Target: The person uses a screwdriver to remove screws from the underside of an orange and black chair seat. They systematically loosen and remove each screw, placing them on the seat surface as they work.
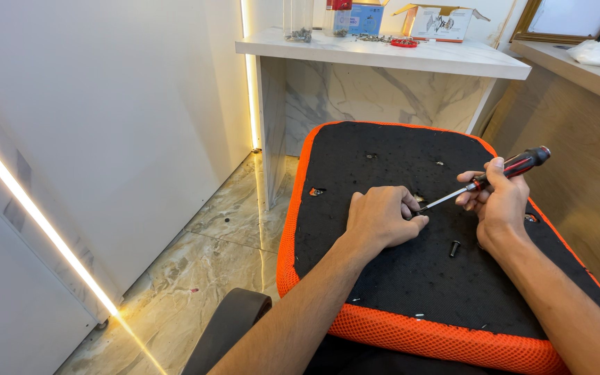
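Hands work at the centre of an upturned chair seat (383,278), its black fabric underside edged in orange mesh. The right hand (500,205), at three o'clock, has its grip closed around a red-and-black screwdriver (484,180), a stiff, light tool best held by its thick handle, shaft angled toward eight o'clock. The left hand (382,219) curls shut, pinching at the tip; a loose black bolt (454,246) lies near five o'clock.

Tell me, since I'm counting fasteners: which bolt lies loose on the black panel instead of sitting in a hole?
The short dark bolt near the right hand, lying free on the black seat underside; the other fasteners sit in holes.
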